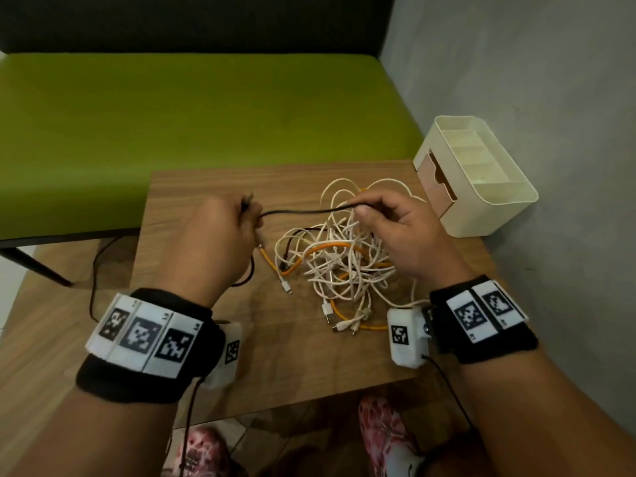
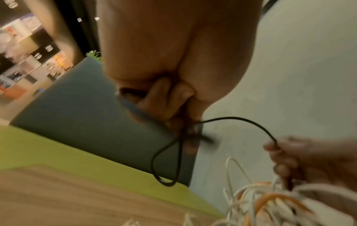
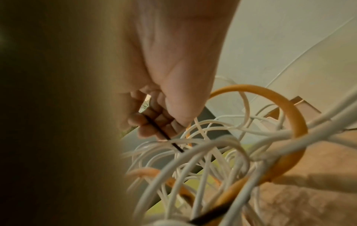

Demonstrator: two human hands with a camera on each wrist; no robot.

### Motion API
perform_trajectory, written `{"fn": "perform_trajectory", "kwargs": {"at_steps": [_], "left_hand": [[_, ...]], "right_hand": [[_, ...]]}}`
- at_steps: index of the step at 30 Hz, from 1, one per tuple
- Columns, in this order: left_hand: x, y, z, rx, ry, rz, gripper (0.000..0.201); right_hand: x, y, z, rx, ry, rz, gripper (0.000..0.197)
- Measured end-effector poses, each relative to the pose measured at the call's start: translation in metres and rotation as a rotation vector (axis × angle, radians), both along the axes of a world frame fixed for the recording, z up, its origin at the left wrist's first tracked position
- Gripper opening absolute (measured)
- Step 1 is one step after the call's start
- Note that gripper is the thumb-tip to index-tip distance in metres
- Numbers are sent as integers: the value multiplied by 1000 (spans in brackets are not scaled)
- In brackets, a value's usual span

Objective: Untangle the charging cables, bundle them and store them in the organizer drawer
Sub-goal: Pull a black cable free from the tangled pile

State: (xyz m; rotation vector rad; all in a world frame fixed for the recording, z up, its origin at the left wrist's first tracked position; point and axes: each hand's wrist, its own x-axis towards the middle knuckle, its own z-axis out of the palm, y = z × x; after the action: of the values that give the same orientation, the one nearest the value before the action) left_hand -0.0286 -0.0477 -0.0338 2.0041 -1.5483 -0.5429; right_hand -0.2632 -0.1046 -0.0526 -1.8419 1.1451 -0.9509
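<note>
Both our hands pinch the black cable (image 1: 303, 211) at mid-frame, left hand (image 1: 220, 235) and right hand (image 1: 395, 232), above the tangled cables (image 1: 337, 266) on the surface (image 1: 206, 187). The organizer (image 1: 481, 173) stands upper right of the tangle.

Shop or café: green bench (image 1: 206, 108), display shelves (image 2: 29, 50).

Thin black cable (image 1: 303, 211) lifted taut above table, tangled heap of white cables (image 1: 339, 256) & orange cables (image 1: 330, 246) underneath, cream organizer (image 1: 481, 177) behind-right, brown drawer (image 1: 435, 177) slightly open
</note>
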Motion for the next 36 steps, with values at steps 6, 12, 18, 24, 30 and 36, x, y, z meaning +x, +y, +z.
{"fn": "perform_trajectory", "kwargs": {"at_steps": [6,12,18,24,30,36], "left_hand": [[-32,14,18,-301,-185,-139,25],[-53,1,-10,-18,173,-341,23],[-56,-1,-1,-191,199,-279,28],[-52,6,17,-424,458,-241,24],[-27,14,29,-503,799,-150,23],[-1,2,1,-19,33,-25,29]], "right_hand": [[15,4,-9,-151,208,72,11],[27,16,3,-174,41,27,9],[22,17,4,-139,-5,-1,11],[14,4,-18,-140,276,66,15],[-3,-16,-24,-122,389,-82,7],[-5,-8,-6,-32,163,-40,9]]}}
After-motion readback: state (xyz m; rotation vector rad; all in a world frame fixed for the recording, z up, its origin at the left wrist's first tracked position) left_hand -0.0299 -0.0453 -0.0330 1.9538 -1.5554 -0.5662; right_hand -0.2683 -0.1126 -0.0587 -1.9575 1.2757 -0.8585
